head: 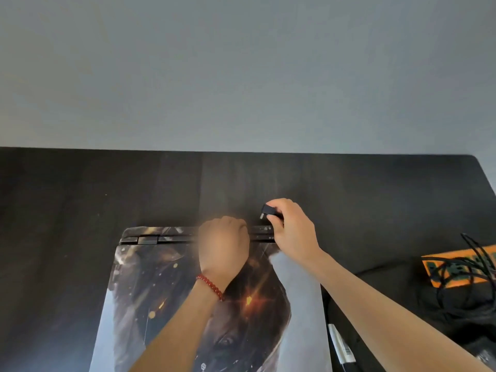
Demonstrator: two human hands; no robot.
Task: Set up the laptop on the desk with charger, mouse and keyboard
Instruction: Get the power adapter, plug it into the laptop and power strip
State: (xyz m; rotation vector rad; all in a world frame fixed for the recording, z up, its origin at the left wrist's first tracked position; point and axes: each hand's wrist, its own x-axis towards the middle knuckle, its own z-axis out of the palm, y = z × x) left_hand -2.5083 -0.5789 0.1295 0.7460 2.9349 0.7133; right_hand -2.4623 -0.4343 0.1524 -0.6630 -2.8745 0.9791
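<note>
A closed laptop [209,304] lay on the dark counter [80,197], its lid covered by a dark printed skin with orange sparks, its hinge edge at 12 o'clock toward the grey wall [241,71]. The left hand [224,244], a red bead bracelet [210,287] on its wrist, rested curled into a loose fist on the lid's far edge at the hinge; whether it gripped anything could not be told, since the fingers were folded out of sight (and that hand was blurred). The right hand [292,229] hovered just past the laptop's far right corner, at about 1 o'clock from the left hand, pinching a small black plug [269,212] between thumb and fingers, its metal tip pointing down and to the left toward the hinge edge, not touching the laptop. At 3 o'clock, well apart from the laptop, an orange power strip [461,267] sat on the counter with black cable [456,288] looped over it. Near the lower right edge of the laptop lay a slim black-and-white object [342,347], too unclear to name.
</note>
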